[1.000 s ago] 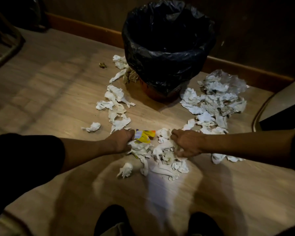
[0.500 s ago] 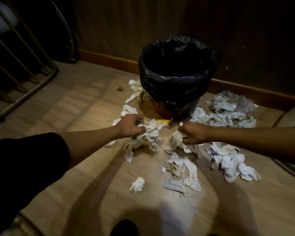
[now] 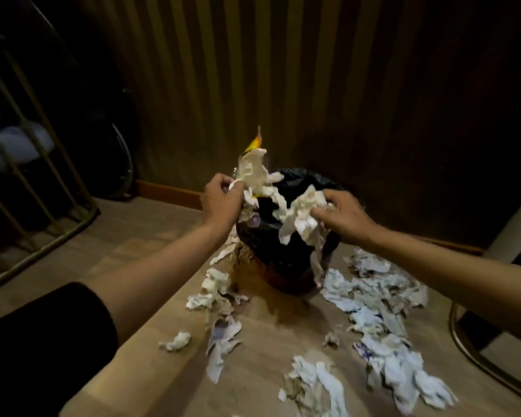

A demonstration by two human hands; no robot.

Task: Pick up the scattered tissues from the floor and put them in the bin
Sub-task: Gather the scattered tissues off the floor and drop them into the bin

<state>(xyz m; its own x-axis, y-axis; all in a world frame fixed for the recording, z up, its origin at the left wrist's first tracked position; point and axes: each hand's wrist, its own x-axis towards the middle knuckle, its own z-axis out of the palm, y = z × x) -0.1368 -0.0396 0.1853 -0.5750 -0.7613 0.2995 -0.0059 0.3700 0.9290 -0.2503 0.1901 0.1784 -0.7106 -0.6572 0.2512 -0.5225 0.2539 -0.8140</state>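
Observation:
The bin (image 3: pixel 278 251), lined with a black bag, stands on the wooden floor by the striped wall. My left hand (image 3: pixel 220 201) is raised at the bin's left rim, closed on a bunch of white tissues (image 3: pixel 254 173) with a yellow wrapper (image 3: pixel 254 143) sticking up from it. Over the bin's right rim my right hand (image 3: pixel 342 216) grips another wad of tissues (image 3: pixel 303 219), strands of it hanging down in front of the bag. Several crumpled tissues lie on the floor: a trail on the left (image 3: pixel 217 299) and a bigger spread on the right (image 3: pixel 382 335).
A metal-barred frame (image 3: pixel 39 188) stands at the left. A curved metal chair base (image 3: pixel 475 353) and a pale furniture edge (image 3: pixel 512 224) are at the right. An orange skirting board (image 3: pixel 169 194) runs along the wall behind the bin.
Both hands have lifted from the floor pile, each carrying a bunch of tissues, up to the bin's rim. The view has tilted up toward the wall.

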